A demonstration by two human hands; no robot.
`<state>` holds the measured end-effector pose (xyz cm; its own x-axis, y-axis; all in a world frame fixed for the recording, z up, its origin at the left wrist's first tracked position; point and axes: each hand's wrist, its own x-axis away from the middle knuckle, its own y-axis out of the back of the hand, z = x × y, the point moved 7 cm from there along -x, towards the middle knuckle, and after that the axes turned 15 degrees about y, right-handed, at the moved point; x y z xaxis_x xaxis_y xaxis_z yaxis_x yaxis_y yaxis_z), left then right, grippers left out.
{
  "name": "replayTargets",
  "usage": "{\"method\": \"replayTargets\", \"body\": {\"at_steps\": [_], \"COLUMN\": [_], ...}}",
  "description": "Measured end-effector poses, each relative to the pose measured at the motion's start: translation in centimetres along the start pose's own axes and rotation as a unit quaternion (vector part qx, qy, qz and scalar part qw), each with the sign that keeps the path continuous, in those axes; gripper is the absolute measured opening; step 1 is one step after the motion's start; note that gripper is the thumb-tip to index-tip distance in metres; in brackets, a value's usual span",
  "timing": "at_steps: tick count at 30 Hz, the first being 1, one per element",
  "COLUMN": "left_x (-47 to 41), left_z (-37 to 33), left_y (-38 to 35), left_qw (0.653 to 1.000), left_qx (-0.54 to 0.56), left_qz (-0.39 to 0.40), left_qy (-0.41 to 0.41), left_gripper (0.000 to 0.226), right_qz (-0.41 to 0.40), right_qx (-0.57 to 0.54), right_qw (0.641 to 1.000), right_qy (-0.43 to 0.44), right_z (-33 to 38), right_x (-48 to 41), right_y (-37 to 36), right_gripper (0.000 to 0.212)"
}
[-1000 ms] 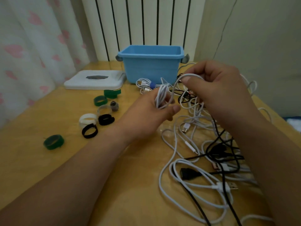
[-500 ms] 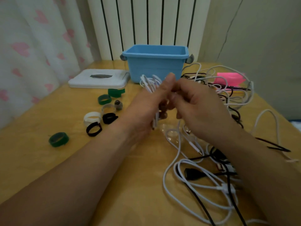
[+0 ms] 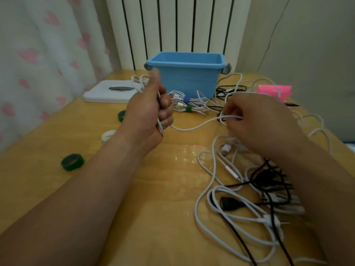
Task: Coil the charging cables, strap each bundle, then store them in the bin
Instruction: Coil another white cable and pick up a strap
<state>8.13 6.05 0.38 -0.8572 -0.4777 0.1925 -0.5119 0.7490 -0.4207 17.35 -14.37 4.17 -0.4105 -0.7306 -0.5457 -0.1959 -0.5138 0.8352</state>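
Left hand [image 3: 146, 116]: raised above the yellow wooden desk [image 3: 153, 217], fingers [image 3: 166, 112] clamped round a coil of thin white charging cable [image 3: 192, 129].
Right hand [image 3: 257, 121]: fingers [image 3: 233, 112] pinching the same cable's slack run.
Blue plastic bin [image 3: 188, 79]: at the desk's far edge.
Strapped white cable bundles [image 3: 189, 104]: on the desk, just before the bin.
Loose white and black cables [image 3: 240, 204]: tangled near the right forearm.
Green strap ring [image 3: 72, 161]: well left.

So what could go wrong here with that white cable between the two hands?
1. The white cable passes through the right hand just above the loose tangle; pulling more in might snag or knot others.
2. The coil in the left hand is unstrapped, and the green strap lies away to its left; reaching for it could let loops spring open.
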Motion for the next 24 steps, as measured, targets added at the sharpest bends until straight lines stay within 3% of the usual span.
{"method": "replayTargets", "body": {"at_steps": [3,7,10,15,17,19,21,24], "left_x": [0.7,2.1,2.2,2.6,2.6,2.4,2.2,1.9], "left_z": [0.2,1.7,2.8,3.2,3.5,3.5,3.2,2.1], "left_y": [-1.3,-4.2,-5.1,-5.6,-5.5,-5.1,-4.7,-4.0], "left_qw": [0.986,0.911,0.887,0.857,0.844,0.86,0.899,0.955], "left_qx": [-0.164,-0.399,-0.442,-0.489,-0.509,-0.479,-0.402,-0.25], "left_qz": [0.01,0.055,0.105,0.141,0.146,0.155,0.164,0.159], "left_qy": [-0.03,-0.084,-0.079,-0.085,-0.09,-0.082,-0.064,-0.025], "left_gripper": [0.037,0.03,0.029,0.005,0.012,0.015,0.017,0.025], "right_qz": [-0.087,-0.081,-0.074,-0.086,-0.078,-0.078,-0.094,-0.111], "right_qx": [0.01,-0.085,-0.147,-0.249,-0.262,-0.254,-0.23,-0.171], "right_qw": [0.996,0.992,0.986,0.964,0.962,0.964,0.968,0.979], "right_qy": [-0.011,-0.042,-0.026,-0.019,-0.007,0.003,0.005,0.009], "right_z": [-0.8,-0.2,0.3,0.7,1.1,1.0,0.4,-0.7], "right_x": [0.0,0.0,-0.2,-0.4,-0.5,-0.4,-0.3,-0.2], "right_y": [1.6,0.3,-0.3,-0.3,-0.3,-0.1,0.5,1.1], "right_gripper": [0.013,0.013,0.018,0.022,0.025,0.023,0.014,0.019]}}
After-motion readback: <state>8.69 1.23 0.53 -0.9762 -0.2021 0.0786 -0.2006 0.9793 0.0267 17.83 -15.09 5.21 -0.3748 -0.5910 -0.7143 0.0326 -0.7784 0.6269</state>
